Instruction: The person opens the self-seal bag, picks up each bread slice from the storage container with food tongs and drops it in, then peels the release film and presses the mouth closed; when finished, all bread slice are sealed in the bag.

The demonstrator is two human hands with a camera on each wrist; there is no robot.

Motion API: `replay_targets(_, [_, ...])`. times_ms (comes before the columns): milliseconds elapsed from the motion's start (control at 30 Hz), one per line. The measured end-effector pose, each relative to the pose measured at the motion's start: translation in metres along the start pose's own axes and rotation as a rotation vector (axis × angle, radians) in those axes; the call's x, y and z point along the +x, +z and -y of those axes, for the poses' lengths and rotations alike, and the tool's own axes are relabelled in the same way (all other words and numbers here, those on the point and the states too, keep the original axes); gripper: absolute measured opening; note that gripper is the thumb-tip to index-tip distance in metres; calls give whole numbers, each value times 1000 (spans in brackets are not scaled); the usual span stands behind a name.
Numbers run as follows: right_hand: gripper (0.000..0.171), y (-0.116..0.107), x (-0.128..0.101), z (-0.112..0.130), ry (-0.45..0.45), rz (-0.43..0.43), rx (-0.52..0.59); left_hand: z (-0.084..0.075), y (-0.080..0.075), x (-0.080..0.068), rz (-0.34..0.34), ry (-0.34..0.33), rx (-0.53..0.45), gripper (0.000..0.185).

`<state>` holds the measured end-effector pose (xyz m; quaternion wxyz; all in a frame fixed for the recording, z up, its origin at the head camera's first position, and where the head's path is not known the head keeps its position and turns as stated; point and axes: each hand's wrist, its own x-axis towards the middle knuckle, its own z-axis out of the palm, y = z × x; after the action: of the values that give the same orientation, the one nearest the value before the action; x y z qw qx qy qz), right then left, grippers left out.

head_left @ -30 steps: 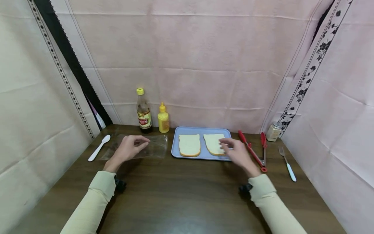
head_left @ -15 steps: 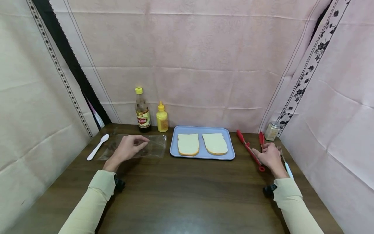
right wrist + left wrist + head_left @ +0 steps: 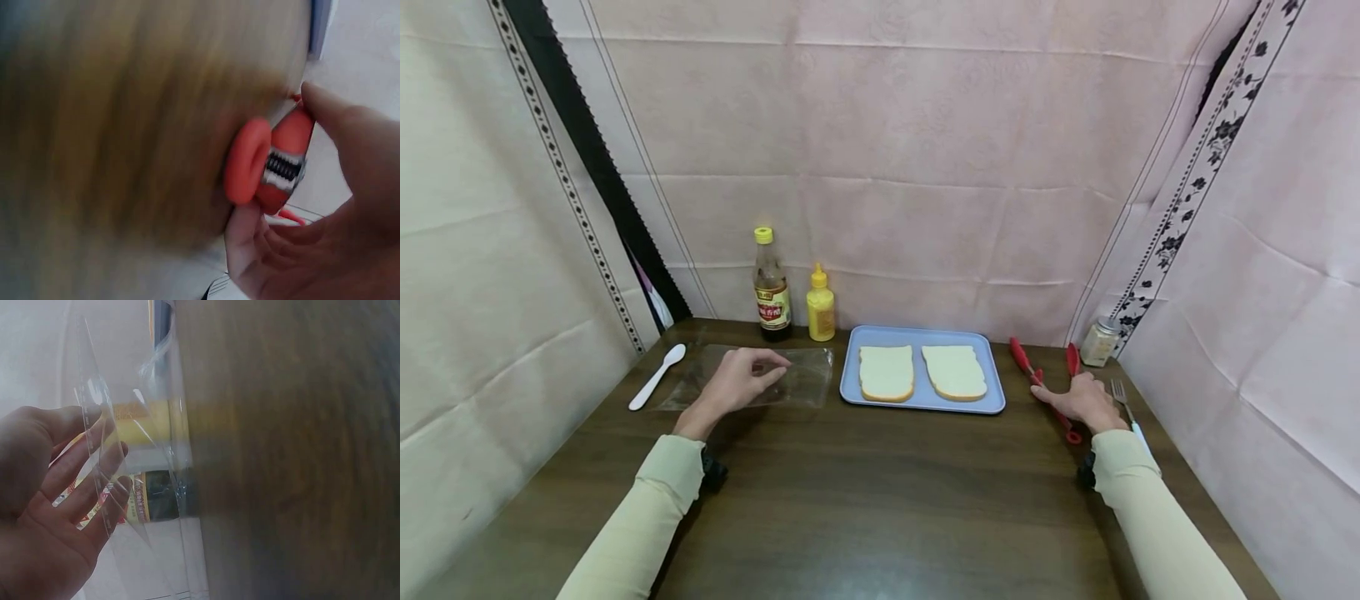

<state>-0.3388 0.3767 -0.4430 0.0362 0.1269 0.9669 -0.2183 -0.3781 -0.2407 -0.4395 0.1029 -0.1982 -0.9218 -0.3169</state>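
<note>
Right hand (image 3: pixel 1078 402) is closing fingers round red tongs (image 3: pixel 1047 385) lying right of tray (image 3: pixel 922 404), stiff, springy, best gripped mid-arms; left hand (image 3: pixel 739 383) is pinching flimsy, slippery plastic bag (image 3: pixel 797 379) on counter (image 3: pixel 880 500)

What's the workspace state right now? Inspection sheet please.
Surface: dark wooden table.
Job's things: red tongs right of the blue tray; clear plastic bag left of it.
Clutter: two bread slices on the tray; white spoon, sauce bottle, yellow squeeze bottle, small jar, fork.
Grippers: left hand pinches the bag; right hand curls round the tongs.
Cables: nothing seen.
Surroundings: pink cloth backdrop.
</note>
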Motion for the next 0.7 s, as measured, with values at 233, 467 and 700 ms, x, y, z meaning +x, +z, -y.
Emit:
replay_targets(233, [87,3,3,-8,-73,-28,12,-1,2,-1,3,4,10,21])
replay_targets(467, [99,10,-23,21,-158,-159,42,-1,1,-2,-6,5,6,20])
replay_targets(700, [99,23,-60,69,-248,-74,112,1,1,-3,2,3,-1,20])
